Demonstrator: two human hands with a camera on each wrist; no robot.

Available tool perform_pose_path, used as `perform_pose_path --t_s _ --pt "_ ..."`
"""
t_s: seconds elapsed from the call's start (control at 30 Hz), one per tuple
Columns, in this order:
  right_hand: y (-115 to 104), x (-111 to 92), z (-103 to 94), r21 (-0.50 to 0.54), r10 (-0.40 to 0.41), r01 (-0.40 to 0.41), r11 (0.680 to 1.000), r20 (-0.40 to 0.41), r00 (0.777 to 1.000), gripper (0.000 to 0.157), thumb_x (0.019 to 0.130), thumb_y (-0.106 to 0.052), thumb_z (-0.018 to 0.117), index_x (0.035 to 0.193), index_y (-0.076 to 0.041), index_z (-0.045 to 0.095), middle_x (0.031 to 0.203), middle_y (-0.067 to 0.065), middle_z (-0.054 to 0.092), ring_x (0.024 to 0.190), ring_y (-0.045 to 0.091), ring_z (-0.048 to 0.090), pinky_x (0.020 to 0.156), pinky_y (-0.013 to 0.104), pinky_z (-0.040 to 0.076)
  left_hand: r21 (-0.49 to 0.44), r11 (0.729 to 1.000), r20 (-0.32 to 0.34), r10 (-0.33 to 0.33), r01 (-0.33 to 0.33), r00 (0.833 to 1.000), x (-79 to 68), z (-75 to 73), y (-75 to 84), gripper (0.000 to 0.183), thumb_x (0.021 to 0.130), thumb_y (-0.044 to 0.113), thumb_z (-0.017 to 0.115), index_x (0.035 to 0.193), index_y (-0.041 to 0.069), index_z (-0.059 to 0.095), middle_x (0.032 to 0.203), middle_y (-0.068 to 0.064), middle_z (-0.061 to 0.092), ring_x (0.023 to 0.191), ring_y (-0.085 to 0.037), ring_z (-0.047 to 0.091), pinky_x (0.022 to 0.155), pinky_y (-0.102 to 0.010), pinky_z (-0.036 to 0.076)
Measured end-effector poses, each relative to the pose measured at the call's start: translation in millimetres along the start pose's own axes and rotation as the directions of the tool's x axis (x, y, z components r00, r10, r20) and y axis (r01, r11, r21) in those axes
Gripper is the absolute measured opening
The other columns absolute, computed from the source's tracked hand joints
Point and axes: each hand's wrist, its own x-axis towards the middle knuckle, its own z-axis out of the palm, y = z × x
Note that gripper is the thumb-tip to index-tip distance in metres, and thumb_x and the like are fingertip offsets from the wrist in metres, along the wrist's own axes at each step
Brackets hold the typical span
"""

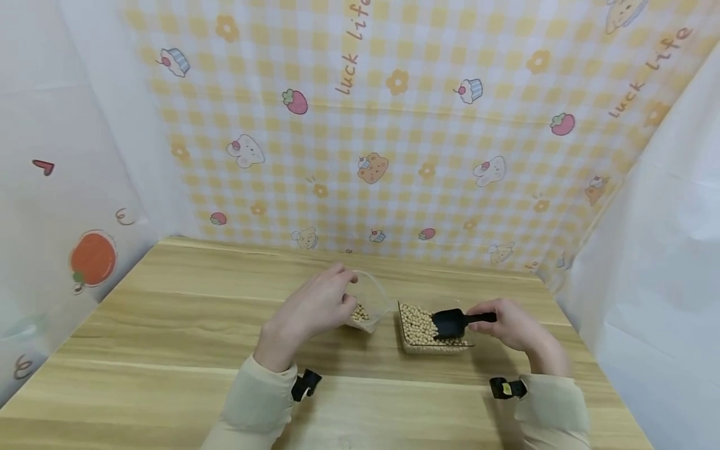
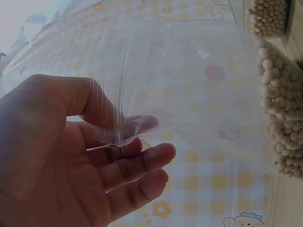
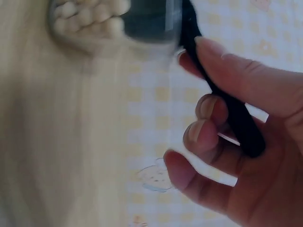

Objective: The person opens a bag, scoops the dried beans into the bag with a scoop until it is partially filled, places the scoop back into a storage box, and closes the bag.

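Note:
My left hand (image 1: 317, 304) pinches the rim of a clear zip bag (image 2: 189, 71) between thumb and fingers, and the bag's mouth gapes. Pale round beans (image 2: 282, 104) fill its bottom, which stands on the table. To the right is a clear plastic box (image 1: 430, 350) full of the same beans (image 1: 416, 322). A black scoop (image 1: 448, 324) has its blade down among them, at the box's right side. Its handle (image 3: 236, 113) is gripped by my right hand (image 1: 509, 322), with the thumb along the top. The blade's tip is hidden in the beans.
Both containers stand on a wood-grain table (image 1: 169, 325). A yellow checked cloth (image 1: 365, 125) with cartoon prints hangs behind it. White sheets hang at the left (image 1: 62, 125) and right (image 1: 658, 250). Each wrist wears a black strap mount.

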Motion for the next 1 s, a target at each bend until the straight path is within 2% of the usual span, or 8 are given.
perform_pose_path --t_s 0.23,0.37,0.6,0.9,1.0 --pt "17 2 6.5 0.128 0.016 -0.018 0.992 0.017 1.000 0.027 0.088 -0.020 0.072 0.111 -0.005 0.072 0.104 0.006 0.071 0.096 0.023 0.063 0.077 0.031 0.051 0.002 1.000 -0.004 0.007 -0.007 1.000 2.1 0.9 0.4 0.044 0.088 0.012 0.051 0.129 0.001 0.060 0.113 -0.003 0.056 0.070 -0.013 0.049 0.063 -0.028 0.044" --pt "22 3 10.9 0.191 0.001 -0.006 0.981 0.028 1.000 0.028 0.088 -0.018 0.072 0.112 -0.004 0.072 0.105 0.008 0.071 0.095 0.023 0.063 0.075 0.030 0.051 -0.012 1.000 0.004 0.006 -0.006 1.000 2.1 1.9 0.0 0.044 0.089 0.013 0.051 0.130 0.001 0.060 0.116 -0.004 0.056 0.073 -0.013 0.050 0.066 -0.028 0.045" --pt "27 7 16.9 0.305 0.013 -0.033 0.952 0.070 0.997 0.031 0.090 -0.016 0.069 0.117 0.000 0.069 0.110 0.014 0.069 0.091 0.020 0.064 0.073 0.031 0.052 -0.004 1.000 0.008 -0.005 0.005 1.000 1.5 0.5 0.1 0.044 0.090 0.015 0.053 0.131 0.000 0.058 0.119 -0.005 0.056 0.076 -0.012 0.051 0.070 -0.027 0.045" --pt "26 10 22.2 0.305 -0.015 -0.007 0.952 0.068 0.998 0.029 0.090 -0.015 0.070 0.115 0.000 0.069 0.106 0.013 0.070 0.079 0.017 0.062 0.064 0.031 0.052 -0.016 1.000 0.011 -0.002 0.002 1.000 0.9 1.0 -0.3 0.045 0.089 0.015 0.052 0.131 0.000 0.058 0.123 -0.008 0.056 0.080 -0.013 0.051 0.075 -0.028 0.045" --pt "27 11 23.3 0.295 -0.006 -0.016 0.955 0.074 0.997 0.032 0.091 -0.015 0.069 0.118 0.001 0.068 0.110 0.015 0.068 0.081 0.019 0.064 0.066 0.031 0.053 -0.014 1.000 0.011 0.001 0.000 1.000 0.6 1.1 -0.7 0.045 0.090 0.015 0.052 0.131 -0.001 0.058 0.123 -0.008 0.056 0.079 -0.013 0.051 0.074 -0.029 0.045"
